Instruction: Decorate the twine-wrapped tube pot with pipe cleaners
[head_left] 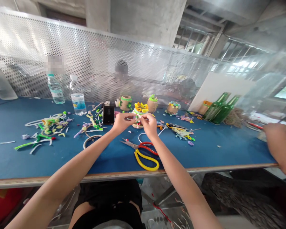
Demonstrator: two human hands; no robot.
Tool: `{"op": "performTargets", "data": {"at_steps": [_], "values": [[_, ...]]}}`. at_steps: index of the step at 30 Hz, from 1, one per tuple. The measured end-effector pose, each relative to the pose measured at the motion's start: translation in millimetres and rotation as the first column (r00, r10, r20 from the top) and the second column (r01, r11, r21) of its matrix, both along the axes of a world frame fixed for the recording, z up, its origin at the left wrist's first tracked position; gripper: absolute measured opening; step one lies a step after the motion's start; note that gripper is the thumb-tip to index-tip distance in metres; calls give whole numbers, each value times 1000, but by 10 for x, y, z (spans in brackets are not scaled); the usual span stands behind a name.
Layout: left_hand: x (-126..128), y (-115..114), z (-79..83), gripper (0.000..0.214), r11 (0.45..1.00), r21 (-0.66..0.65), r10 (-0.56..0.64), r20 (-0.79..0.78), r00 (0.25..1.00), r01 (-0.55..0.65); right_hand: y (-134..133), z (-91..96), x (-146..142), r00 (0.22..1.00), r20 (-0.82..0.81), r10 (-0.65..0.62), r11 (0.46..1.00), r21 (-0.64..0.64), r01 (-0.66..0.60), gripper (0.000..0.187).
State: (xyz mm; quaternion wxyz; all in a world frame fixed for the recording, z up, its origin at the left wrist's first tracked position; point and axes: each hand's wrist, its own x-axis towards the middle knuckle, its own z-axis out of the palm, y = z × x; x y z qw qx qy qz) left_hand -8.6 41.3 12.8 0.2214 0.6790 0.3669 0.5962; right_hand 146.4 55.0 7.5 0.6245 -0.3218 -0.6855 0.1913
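A small decorated jar [141, 108] with yellow and orange pieces on its top stands on the blue table, partly hidden behind my hands. My left hand [122, 122] reaches its left side with fingers pinched together. From the right, my right hand [149, 124] presses thumb and fingertips against its front, where small white, green and red bits show. What exactly each hand grips is too small to make out. Scissors [145, 152] with one red and one yellow handle lie spread apart below my hands.
A phone [108, 114], a white ring [92, 140] and scattered pipe-cleaner scraps [52, 124] lie leftward. Two water bottles [78, 98] stand behind. More decorated jars [125, 102] line the back. Green glass bottles [220, 108] stand rightward. Another person's arm [280, 143] rests at far right.
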Motion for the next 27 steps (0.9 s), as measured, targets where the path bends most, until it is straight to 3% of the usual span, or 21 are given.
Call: {"op": "performTargets", "data": {"at_steps": [10, 19, 23, 27], "values": [[-20, 11, -14, 31, 999, 6, 49, -25, 998, -49, 8, -7, -14, 999, 5, -32, 999, -15, 32, 28], [-103, 92, -176, 21, 972, -46, 223, -136, 965, -230, 379, -181, 204, 951, -106, -290, 955, -92, 281, 26], [-78, 132, -213, 18, 967, -22, 243, -214, 946, -254, 478, -233, 239, 944, -61, -323, 942, -112, 316, 21], [-10, 181, -224, 19, 962, 32, 269, -261, 927, -271, 382, -212, 185, 947, 50, -316, 948, -23, 317, 17]]}}
